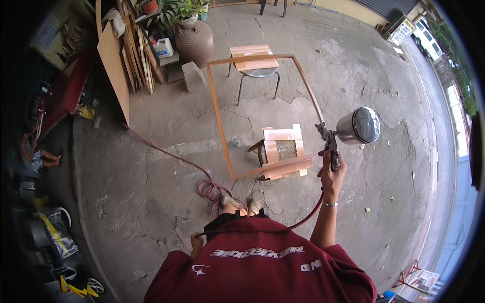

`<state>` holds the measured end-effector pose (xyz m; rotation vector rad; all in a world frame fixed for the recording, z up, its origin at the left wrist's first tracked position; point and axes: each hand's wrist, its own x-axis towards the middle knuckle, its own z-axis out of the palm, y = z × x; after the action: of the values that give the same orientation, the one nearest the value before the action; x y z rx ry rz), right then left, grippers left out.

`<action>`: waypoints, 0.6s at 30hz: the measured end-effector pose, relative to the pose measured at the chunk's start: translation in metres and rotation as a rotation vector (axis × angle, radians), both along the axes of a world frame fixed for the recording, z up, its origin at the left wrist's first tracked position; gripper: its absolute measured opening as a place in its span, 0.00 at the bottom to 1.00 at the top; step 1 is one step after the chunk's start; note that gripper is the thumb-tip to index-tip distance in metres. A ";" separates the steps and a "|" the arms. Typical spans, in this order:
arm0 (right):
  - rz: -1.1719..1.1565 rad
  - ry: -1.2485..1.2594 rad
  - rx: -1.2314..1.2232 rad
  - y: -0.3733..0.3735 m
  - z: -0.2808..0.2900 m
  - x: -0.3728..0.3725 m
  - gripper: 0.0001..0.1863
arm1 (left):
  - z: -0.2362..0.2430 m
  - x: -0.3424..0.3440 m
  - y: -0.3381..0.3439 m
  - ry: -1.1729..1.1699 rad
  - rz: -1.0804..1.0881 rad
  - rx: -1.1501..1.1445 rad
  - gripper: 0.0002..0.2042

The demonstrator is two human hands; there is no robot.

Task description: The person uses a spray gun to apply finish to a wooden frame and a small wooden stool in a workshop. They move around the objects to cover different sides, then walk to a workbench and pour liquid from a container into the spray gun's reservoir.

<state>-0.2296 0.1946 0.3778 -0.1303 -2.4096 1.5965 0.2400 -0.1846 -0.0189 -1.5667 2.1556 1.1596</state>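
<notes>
Frame: The slim brown wooden frame (220,118) lies before me, raised off the concrete, its far bar over the far stool (260,73) and its near bar across the near stool (262,155).
Right hand: My right hand (333,174) is closed around the handle of a metal spray gun (328,139), close by the frame's near right corner. Whether I am squeezing the trigger, I cannot tell.
Cup: The silvery cup (359,125) is on the gun, right of the frame; how much is in it, I cannot see.
Left hand: My left hand (196,240), left of the frame's near left corner and closer to my body, is curled around the red hose (252,232).
Hose: It runs from the gun's handle across my front; a loose coil lies on the ground just off the frame's near left corner.
Boards: Under the frame, the boards (270,151) on the near stool look reddish-brown in patches and paler elsewhere.
Done: The frame is propped up, the gun has its cup and hose, and all visible bars look brown.
Left: I judge spraying is under way or about to start. No mist shows, so I cannot tell which bars need more; the near right corner is hidden behind my gun.
</notes>
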 end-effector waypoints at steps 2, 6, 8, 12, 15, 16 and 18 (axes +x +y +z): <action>-0.015 0.046 0.102 0.021 -0.010 0.010 0.15 | 0.002 0.000 0.003 0.009 -0.024 0.032 0.20; -0.088 -0.031 -0.013 0.034 -0.020 0.012 0.23 | -0.010 0.003 -0.022 0.160 0.140 0.088 0.21; -0.054 -0.004 0.004 0.032 -0.018 0.013 0.24 | 0.000 -0.014 -0.020 0.195 0.238 0.094 0.21; -0.097 -0.012 0.020 0.028 -0.025 0.013 0.21 | 0.035 -0.071 -0.042 0.188 0.103 -0.106 0.20; -0.172 -0.035 0.010 0.006 -0.025 0.004 0.20 | 0.038 -0.104 -0.071 0.215 0.094 -0.162 0.21; -0.176 -0.030 0.011 -0.013 -0.022 -0.001 0.20 | 0.036 -0.107 -0.087 0.165 0.046 -0.167 0.21; -0.151 -0.014 -0.004 -0.046 -0.026 -0.015 0.21 | 0.023 -0.122 -0.133 0.077 -0.053 -0.174 0.21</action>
<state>-0.2442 0.1490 0.3519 -0.3180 -2.3454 1.5379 0.1179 -0.3176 0.0039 -1.5458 2.3903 1.0576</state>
